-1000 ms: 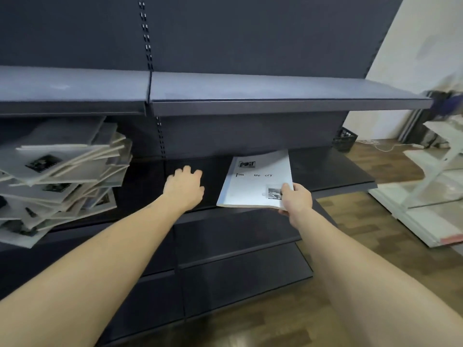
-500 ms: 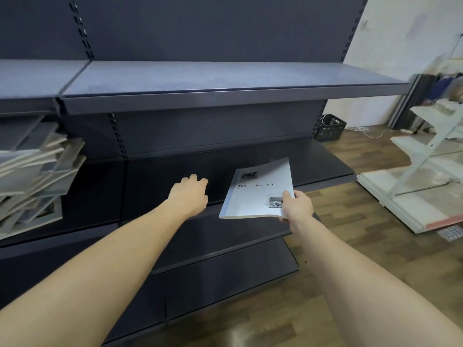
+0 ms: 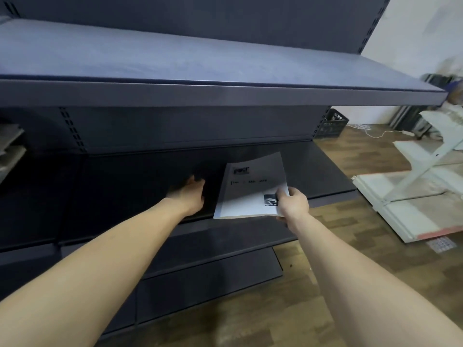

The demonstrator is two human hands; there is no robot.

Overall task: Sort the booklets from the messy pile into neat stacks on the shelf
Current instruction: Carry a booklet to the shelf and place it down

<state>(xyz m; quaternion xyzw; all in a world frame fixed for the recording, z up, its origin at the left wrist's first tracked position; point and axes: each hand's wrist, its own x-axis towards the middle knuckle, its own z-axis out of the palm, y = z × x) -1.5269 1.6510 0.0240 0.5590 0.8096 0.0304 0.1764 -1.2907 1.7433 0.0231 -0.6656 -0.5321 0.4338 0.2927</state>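
Note:
A white booklet with black print and a small photo hangs face up over the dark middle shelf, its near edge past the shelf's front. My right hand pinches its near right corner, thumb on the cover. My left hand reaches into the shelf bay just left of the booklet, fingers relaxed and holding nothing, apart from the booklet. Only the right edge of the messy booklet pile shows at the far left.
A broad grey upper shelf overhangs the bay. Lower dark shelves step out below. On the wooden floor to the right lie white shelf panels and brackets; a black crate stands by the wall.
My view has swung right, so the messy pile has slid almost out of sight. Both hands have gone deeper under the upper shelf, the right one carrying the booklet further over the middle shelf.

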